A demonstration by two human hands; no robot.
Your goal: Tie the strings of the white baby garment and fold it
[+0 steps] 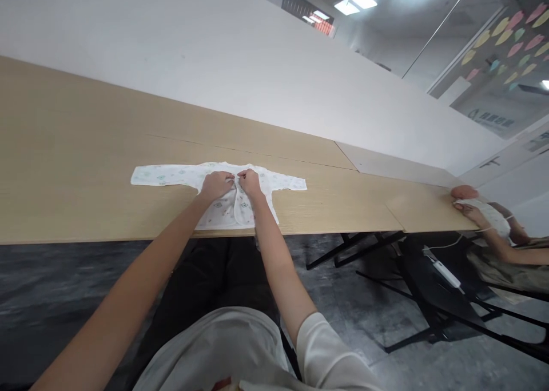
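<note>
A small white baby shirt [244, 211] with a faint print lies spread on the wooden table [77, 151], its sleeves stretched out to both sides. Its front edges meet along a line down the middle, and the hem lies close to the table's near edge. My left hand [218, 185] is on the left front panel, with fingers closed at the upper opening. Just across the opening, my right hand [249, 182] pinches the fabric of the other panel near the neckline. The fingertips of both hands almost meet, and any fastener between them is too small to make out.
A white partition [214, 54] rises behind the table. At the far right, another person's hand [470, 214] rests at the table end, near a white cloth item and a round orange-pink object [464, 192]. A black folding chair [441, 288] holding a white power strip [446, 274] stands right of me.
</note>
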